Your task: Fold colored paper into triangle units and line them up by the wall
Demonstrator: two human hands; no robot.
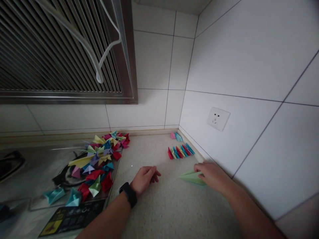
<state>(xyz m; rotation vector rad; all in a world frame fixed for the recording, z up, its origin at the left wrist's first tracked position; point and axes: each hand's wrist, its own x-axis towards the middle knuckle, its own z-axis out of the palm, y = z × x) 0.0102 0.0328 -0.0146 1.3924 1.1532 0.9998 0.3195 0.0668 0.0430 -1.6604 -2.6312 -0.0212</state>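
Observation:
My right hand (210, 176) pinches a light green folded paper plane (191, 177) at its right end, low over the countertop, its pointed end toward the left. My left hand (146, 178), with a black watch (128, 194) on the wrist, hovers over the counter with loosely bent fingers and nothing in them. Beyond both hands, a row of small folded papers (180, 151) in red, yellow, green and blue stands close together. Behind that row lie a pink folded paper (172, 135) and a light blue one (178, 137).
On the left, a heap of colourful folded papers (94, 161) covers part of a gas stove (37, 179). A white tiled wall (249, 73) with a socket (218, 118) rises at right. A metal range hood (129, 94) and white cable (99, 74) hang above the stove.

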